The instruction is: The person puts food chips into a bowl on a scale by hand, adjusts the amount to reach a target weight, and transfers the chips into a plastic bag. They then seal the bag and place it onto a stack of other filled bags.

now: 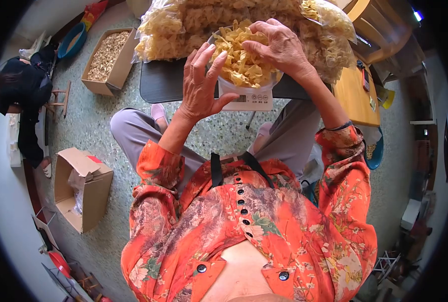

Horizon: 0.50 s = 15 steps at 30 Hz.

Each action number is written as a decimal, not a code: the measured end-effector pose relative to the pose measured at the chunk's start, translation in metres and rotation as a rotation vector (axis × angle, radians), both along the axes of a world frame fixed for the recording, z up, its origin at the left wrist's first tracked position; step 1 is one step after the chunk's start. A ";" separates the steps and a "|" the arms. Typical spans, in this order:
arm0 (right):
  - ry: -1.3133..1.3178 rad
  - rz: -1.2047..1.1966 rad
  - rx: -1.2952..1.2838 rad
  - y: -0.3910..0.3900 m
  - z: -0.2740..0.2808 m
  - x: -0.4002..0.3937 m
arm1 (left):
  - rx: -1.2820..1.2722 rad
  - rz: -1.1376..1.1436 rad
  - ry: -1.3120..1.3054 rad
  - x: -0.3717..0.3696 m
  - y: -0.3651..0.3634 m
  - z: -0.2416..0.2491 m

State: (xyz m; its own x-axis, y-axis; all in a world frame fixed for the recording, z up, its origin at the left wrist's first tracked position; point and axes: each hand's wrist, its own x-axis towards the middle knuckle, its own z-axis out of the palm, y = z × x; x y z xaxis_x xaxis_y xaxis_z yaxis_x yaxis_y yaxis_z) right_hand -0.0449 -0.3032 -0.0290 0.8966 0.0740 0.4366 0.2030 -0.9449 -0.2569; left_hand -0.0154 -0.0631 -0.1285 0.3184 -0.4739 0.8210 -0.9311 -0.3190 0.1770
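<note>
Yellowish dried flakes [241,65] are heaped in a clear bowl [275,80], which rests on a white kitchen scale [259,102] at the edge of a dark table [158,83]. To the bowl's left, my left hand [201,83] is open, its fingers spread and the fingertips near the heap. My right hand [280,48] is over the bowl's right side, thumb and index finger apart at the flakes, and nothing shows between them. Behind the bowl lie large clear bags [163,32] packed with similar flakes. The scale's display is too small to read.
On the left stand a cardboard box [108,58] of dried pieces, a blue basin [73,40] and an open carton [85,189] with clear plastic inside. A person in dark clothes [27,88] bends over at far left. A wooden table [354,95] stands at right.
</note>
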 end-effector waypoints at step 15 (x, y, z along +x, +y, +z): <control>0.090 0.173 0.644 -0.014 0.017 -0.003 | 0.000 -0.003 0.033 0.003 -0.001 -0.003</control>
State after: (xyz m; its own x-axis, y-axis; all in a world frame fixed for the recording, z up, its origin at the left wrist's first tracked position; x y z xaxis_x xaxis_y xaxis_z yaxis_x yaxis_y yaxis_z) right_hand -0.0476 -0.3175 -0.0119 0.9303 -0.0304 0.3655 0.2890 -0.5528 -0.7816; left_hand -0.0128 -0.0640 -0.1316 0.3441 -0.4746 0.8101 -0.9256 -0.3161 0.2079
